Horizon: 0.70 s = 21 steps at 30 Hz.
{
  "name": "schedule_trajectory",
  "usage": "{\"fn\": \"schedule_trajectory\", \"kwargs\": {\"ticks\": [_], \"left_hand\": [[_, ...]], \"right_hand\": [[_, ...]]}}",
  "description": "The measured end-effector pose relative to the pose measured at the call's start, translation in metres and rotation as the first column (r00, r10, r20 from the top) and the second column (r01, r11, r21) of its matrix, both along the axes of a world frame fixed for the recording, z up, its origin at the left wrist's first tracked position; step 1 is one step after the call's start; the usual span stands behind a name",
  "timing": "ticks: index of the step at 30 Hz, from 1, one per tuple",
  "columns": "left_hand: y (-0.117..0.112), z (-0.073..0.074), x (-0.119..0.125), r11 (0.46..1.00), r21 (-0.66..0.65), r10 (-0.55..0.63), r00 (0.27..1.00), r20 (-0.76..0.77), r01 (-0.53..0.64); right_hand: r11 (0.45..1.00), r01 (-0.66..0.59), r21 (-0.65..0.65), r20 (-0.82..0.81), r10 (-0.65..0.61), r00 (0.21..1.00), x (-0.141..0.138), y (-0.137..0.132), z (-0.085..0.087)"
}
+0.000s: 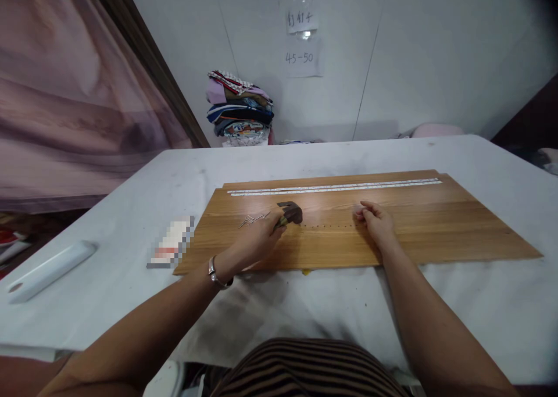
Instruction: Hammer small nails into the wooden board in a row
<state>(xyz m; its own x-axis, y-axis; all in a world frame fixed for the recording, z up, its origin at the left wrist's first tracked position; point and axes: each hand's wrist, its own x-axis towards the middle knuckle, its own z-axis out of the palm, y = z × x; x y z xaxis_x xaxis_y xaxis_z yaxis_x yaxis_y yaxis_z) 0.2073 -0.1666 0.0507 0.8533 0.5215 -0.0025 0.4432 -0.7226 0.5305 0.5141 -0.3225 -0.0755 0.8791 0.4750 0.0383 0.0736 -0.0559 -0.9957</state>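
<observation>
My left hand (260, 235) is wrapped round the handle of a claw hammer (294, 212), whose dark head hangs just above the wooden board (431, 234). On the board's right half, my right hand (378, 221) is closed with thumb and fingertips pinched together. Whatever lies between those fingertips is too small to make out. A row of small dark dots (330, 226) runs along the board between the hammer and my right hand. Several loose nails (249, 220) lie on the board beyond my left hand, which partly hides them.
Two white measuring strips (335, 187) run along the board's far side. A blurred-out rectangular item (171, 243) lies left of the board on the white-covered table (131, 211). A long pale plastic object (52, 271) sits farther left. Folded clothes (240, 107) are stacked behind the table.
</observation>
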Motion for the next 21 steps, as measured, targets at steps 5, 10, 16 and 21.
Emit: {"fn": "schedule_trajectory", "kwargs": {"ticks": [5, 10, 16, 21], "left_hand": [[-0.0032, -0.0005, 0.0013, 0.996, -0.007, -0.085, 0.992, 0.092, 0.085], [-0.0032, -0.0004, 0.0019, 0.997, -0.023, -0.075, 0.994, 0.078, 0.077], [0.0011, -0.0004, 0.0016, 1.0, 0.003, -0.013, 1.0, 0.025, 0.013], [0.0048, 0.0, 0.001, 1.0, -0.014, 0.021, 0.999, -0.025, -0.022]], "right_hand": [[1.0, -0.004, -0.002, -0.016, 0.004, 1.0, 0.001, -0.0002, 0.0003], [1.0, -0.016, -0.006, 0.006, 0.016, 1.0, 0.0013, -0.0005, -0.0007], [1.0, -0.02, -0.002, 0.014, 0.02, 1.0, 0.0007, -0.0003, -0.001], [1.0, -0.016, -0.012, 0.003, 0.016, 1.0, 0.0003, -0.0012, 0.0008]]}}
